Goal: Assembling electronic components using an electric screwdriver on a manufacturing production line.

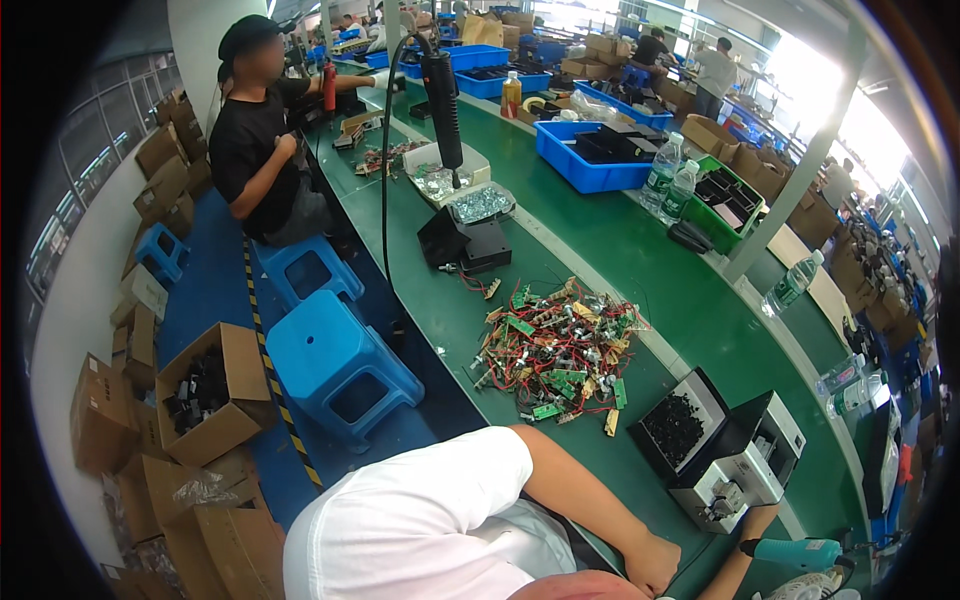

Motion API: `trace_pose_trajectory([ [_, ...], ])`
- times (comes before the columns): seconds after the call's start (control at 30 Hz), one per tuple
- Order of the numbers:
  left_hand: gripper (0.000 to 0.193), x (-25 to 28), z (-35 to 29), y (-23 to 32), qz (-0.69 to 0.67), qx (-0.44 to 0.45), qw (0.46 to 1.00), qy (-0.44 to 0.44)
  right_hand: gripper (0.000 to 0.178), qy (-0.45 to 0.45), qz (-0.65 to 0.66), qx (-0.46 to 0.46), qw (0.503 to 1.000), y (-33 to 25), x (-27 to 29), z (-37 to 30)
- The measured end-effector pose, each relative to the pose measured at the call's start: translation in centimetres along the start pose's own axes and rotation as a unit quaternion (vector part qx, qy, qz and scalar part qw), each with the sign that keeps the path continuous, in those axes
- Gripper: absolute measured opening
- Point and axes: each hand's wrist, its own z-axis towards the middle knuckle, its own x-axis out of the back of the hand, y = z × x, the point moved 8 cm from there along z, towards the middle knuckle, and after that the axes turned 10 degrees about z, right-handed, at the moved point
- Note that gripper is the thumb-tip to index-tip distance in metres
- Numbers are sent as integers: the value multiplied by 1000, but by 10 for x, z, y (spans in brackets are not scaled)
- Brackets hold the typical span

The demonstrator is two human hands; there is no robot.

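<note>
My left arm, in a white sleeve, reaches across to the right. My left hand is closed in a fist at the bench edge; anything inside it is hidden. My right hand is at the lower corner of a white-and-black housing with a metal part inside, its fingers mostly hidden. Beside the housing lies an open box of small black pieces. A teal electric screwdriver is just right of my right hand. Farther off is a heap of small green circuit boards with red wires.
A black electric screwdriver hangs over the bench. Beyond the heap are a black housing and a tray of small metal parts. Blue stools and cartons line the left. A co-worker sits at the far left.
</note>
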Motion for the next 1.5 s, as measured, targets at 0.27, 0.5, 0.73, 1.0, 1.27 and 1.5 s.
trace_pose_trajectory([
  [0.27,31,-22,2,-6,-2,-14,999,33,23,-4,-7,-9,1000,6,4,0],
  [0.5,31,-22,-1,-8,2,-8,997,78,23,-36,8,74,997,-68,-7,-9],
  [0.73,31,-23,0,-7,3,-4,997,71,23,-31,-1,54,998,-36,-3,-6],
  [1.0,32,-15,4,-7,11,-1,1000,-29,25,5,-8,-4,1000,12,2,0],
  [1.27,32,-24,4,-10,1,-2,999,-46,24,-7,26,-28,999,2,-1,1],
  [1.5,32,-32,4,-14,32,11,998,-60,24,-33,35,-17,999,-22,-3,-1],
])
